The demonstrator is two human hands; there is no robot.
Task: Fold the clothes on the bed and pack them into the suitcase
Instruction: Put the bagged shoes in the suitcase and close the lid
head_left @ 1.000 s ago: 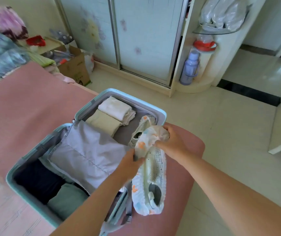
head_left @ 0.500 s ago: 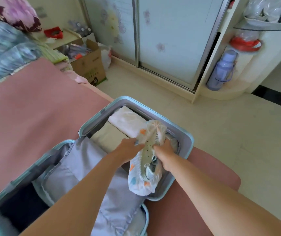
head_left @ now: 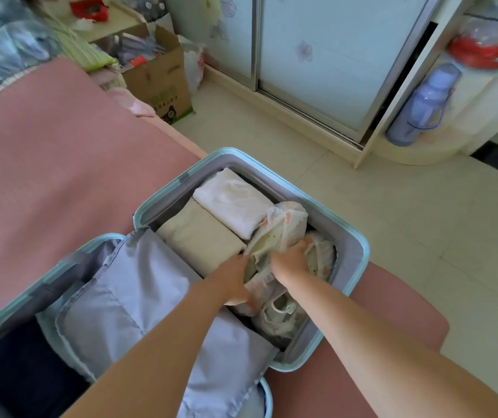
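Pink bed (head_left: 60, 164), open suitcase (head_left: 359, 251), left hand (head_left: 231, 280) and right hand (head_left: 289, 260) grips clutching bagged shoe (head_left: 283, 227)

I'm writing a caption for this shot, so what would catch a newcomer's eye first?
Both hands, the left hand and right hand, press a bagged shoe into the right side of the open teal suitcase on the pink bed. Beside it lie a folded white garment and a cream one.
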